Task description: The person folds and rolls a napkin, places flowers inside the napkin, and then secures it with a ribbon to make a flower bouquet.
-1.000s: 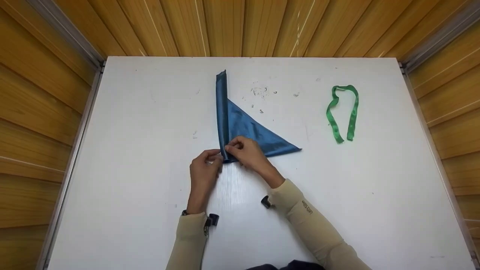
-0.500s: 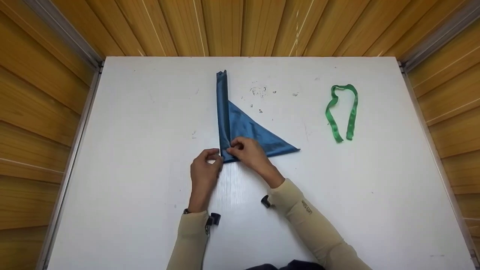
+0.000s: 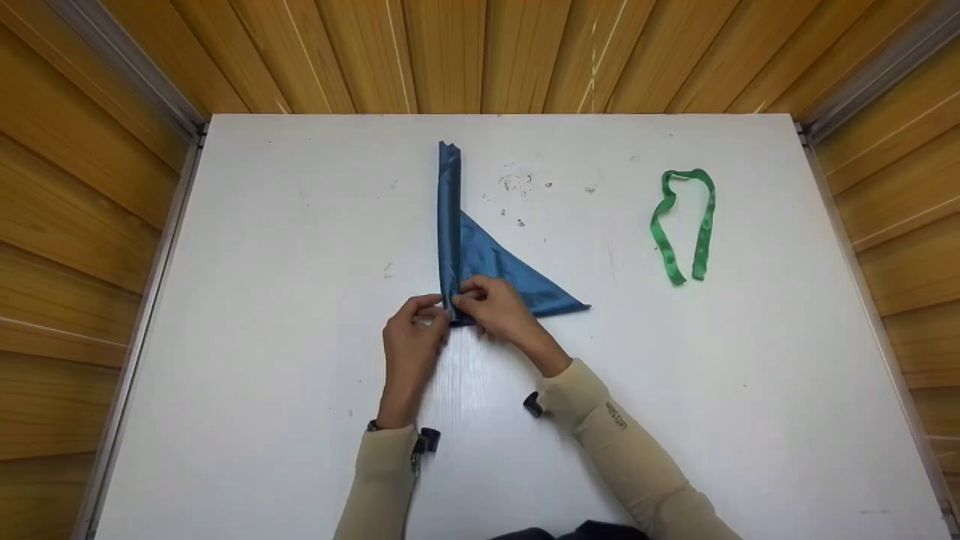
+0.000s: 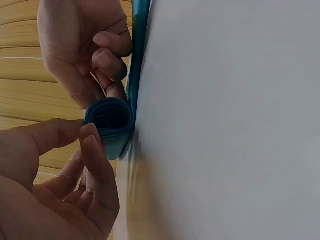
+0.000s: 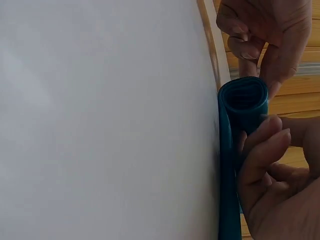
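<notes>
A blue satin cloth (image 3: pixel 487 259) lies on the table, its left side rolled into a long tube and its right side a flat triangle. The coiled layers of the roll (image 4: pixel 109 116) show at its near end in both wrist views. My left hand (image 3: pixel 411 330) pinches the left side of that end between thumb and forefinger. From the right, my right hand (image 3: pixel 496 307) pinches the roll with thumb and forefinger tips close together. The right hand's lower fingers partly cover the cloth's near edge.
A green ribbon (image 3: pixel 709 225) lies in a loop on the right part of the white table (image 3: pixel 285 247). Wooden plank walls (image 3: pixel 450 56) stand around the back and sides. Small dark marks dot the tabletop behind the cloth.
The roll has moved slightly right and taken up more of the cloth, so the flat triangle is smaller. Its right corner has drawn inward. Both hands stay at the near end.
</notes>
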{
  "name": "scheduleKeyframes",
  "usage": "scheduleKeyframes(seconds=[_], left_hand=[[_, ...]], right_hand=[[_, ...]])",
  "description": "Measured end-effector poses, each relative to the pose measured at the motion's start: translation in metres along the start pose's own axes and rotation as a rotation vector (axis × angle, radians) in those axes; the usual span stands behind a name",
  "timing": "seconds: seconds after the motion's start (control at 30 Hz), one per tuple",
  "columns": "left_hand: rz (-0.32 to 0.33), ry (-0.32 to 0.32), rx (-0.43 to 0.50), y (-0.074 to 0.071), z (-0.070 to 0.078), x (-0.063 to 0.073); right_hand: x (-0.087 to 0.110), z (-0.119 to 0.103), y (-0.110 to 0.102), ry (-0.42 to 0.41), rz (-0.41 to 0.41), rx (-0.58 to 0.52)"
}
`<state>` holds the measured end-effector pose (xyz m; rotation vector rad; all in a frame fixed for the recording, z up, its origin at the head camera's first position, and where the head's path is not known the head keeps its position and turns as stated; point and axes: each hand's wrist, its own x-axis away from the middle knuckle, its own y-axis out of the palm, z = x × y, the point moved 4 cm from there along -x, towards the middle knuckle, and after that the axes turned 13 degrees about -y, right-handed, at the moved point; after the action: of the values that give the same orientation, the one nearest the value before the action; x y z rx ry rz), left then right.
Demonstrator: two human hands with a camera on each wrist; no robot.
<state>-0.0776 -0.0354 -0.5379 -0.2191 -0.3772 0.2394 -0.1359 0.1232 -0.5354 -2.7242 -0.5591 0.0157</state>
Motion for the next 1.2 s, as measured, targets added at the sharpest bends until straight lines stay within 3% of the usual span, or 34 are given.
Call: scheduleKeyframes(seconds=[0.23, 0.47, 0.67, 0.9, 1.07, 1.2], left_hand=[[-0.004, 0.01, -0.029, 0.003, -0.002, 0.0], [0.033, -0.05, -0.12, 0.001, -0.002, -0.001], [0.01, -0.065, -0.101, 0.004, 0.0, 0.0], [-0.023, 0.005, -0.031, 0.007, 0.003, 0.003], [-0.026, 0.02, -0.03, 0.006, -0.002, 0.001], [0.024, -0.021, -0.127, 0.005, -0.002, 0.0]], right_hand=[[0.001, 0.0, -0.004, -0.031, 0.019, 0.127], [0.001, -0.002, -0.01, -0.015, 0.11, 0.247], [0.002, -0.002, -0.008, -0.009, 0.103, 0.168], [0.004, 0.0, -0.007, -0.015, 0.071, 0.029], [0.005, -0.002, -0.009, 0.001, 0.069, 0.101], [0.006, -0.002, -0.011, -0.004, 0.1, 0.194]])
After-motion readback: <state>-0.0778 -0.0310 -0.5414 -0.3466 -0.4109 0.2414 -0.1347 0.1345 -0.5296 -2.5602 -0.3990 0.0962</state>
